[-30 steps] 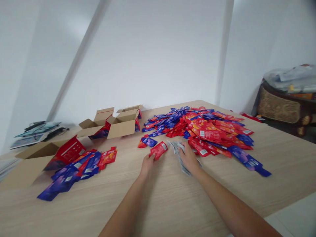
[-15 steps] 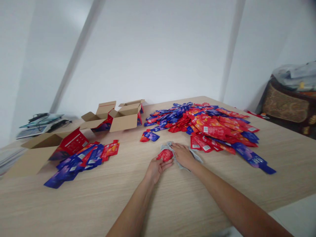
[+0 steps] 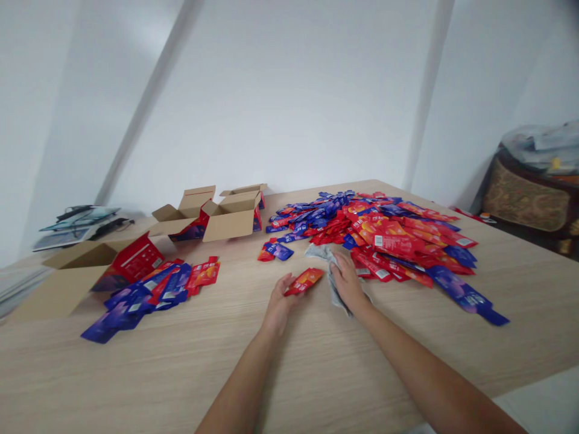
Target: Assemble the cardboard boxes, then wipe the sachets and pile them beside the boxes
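The packet [image 3: 304, 281], red and orange, was in the left hand [image 3: 278, 304], which gripped its near end, presumably so that most of the printed face was free. Whether it touched the surface [image 3: 316, 374], I could not tell. The right hand [image 3: 349, 282] was closed on a grey cloth [image 3: 336, 298], bunched, it seemed, to keep the loose folds together. Cloth and packet were near but apart. Just beyond the right hand spread a pile [image 3: 384, 235] of red and blue packets, handy for reaching. A small group [image 3: 275, 249] lay beyond the left hand. Farther left, a batch [image 3: 145, 295] sat beside an open box [image 3: 58, 292], perhaps to be separate from the pile. More boxes [image 3: 229, 226] stood behind, flaps splayed, leaving their tops accessible.
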### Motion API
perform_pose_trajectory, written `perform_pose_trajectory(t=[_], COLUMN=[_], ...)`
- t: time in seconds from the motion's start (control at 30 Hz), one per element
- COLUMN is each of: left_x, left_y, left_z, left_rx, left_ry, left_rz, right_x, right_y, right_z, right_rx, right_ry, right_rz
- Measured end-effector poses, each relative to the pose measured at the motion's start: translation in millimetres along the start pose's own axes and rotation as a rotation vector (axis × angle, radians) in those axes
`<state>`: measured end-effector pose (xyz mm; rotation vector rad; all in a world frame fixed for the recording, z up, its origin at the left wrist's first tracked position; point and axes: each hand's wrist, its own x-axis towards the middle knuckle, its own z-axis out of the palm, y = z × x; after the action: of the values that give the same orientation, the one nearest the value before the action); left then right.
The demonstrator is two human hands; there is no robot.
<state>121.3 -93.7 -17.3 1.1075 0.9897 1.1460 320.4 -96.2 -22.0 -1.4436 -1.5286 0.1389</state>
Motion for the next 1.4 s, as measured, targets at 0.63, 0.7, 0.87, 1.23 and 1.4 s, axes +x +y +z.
perform_pose_trajectory(t=[0.63, 0.7, 0.87, 1.23, 1.4], left_x=[3, 4, 5, 7, -3], left_y=[11, 15, 14, 16, 7], left_z=[-14.8, -19.8, -17.4, -4.9, 13.6], left_rx=[0.117, 0.139, 0.127, 0.037, -0.06], left_ry=[-0.009, -0.072, -0.307, 0.01, 0.039], left_rz=[0.05, 0.03, -0.11, 0.144, 0.08], right_x=[3, 5, -6, -15, -17], right_y=[10, 12, -9, -28, -37], right_z=[0, 1, 10, -1, 7], right_rx=[-0.388, -0.238, 0.103, 0.234, 0.292], right_ry=[-0.308, -0.175, -0.076, -0.604, -0.506], right_rz=[0.024, 0.088, 0.026, -0.139, 0.061])
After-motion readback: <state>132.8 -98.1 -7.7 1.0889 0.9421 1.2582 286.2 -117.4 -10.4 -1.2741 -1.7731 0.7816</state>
